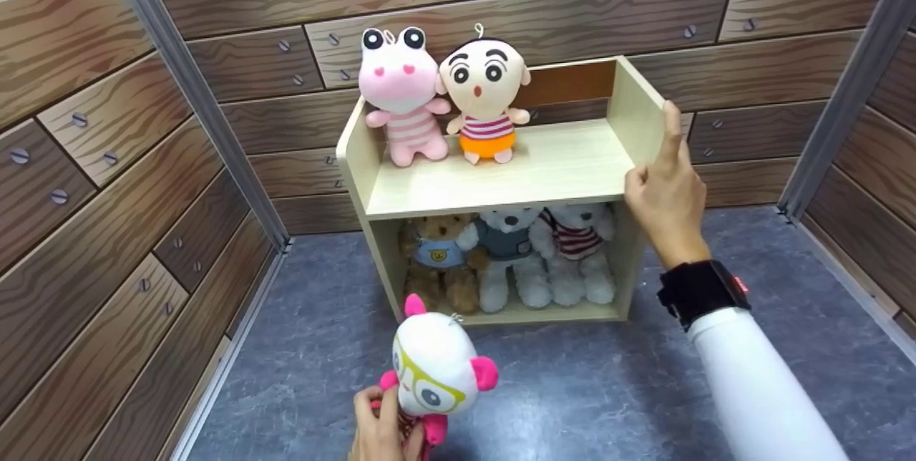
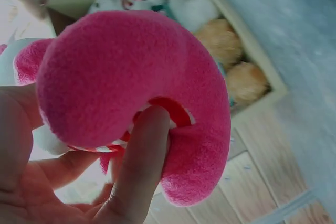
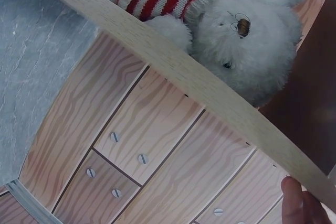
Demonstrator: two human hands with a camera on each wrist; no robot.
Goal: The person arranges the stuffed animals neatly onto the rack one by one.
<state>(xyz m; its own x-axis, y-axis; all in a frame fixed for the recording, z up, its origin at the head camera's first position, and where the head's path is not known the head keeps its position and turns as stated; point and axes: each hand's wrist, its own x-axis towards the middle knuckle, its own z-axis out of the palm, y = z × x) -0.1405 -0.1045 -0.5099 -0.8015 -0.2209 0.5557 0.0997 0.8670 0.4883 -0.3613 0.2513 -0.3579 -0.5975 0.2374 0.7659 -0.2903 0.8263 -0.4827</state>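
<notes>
Low in the head view, my left hand (image 1: 383, 429) grips a plush panda (image 1: 436, 361) with a white head, pink ears and yellow glasses. In the left wrist view its pink plush legs (image 2: 131, 66) curve round my thumb, which presses on the striped body. My right hand (image 1: 673, 196) holds the right side panel of a small wooden shelf (image 1: 494, 189), thumb inside and index finger along the edge. On the upper board sit a pink frog plush (image 1: 411, 103) and a boy doll (image 1: 486, 103) in orange shorts, side by side.
In the lower compartment sit a brown teddy bear (image 1: 444, 260), a white bear in a grey-blue top (image 1: 508, 253) and a white bear in a striped top (image 1: 580, 253). Wood-patterned walls (image 1: 773, 74) surround the shelf on a grey floor (image 1: 558, 389).
</notes>
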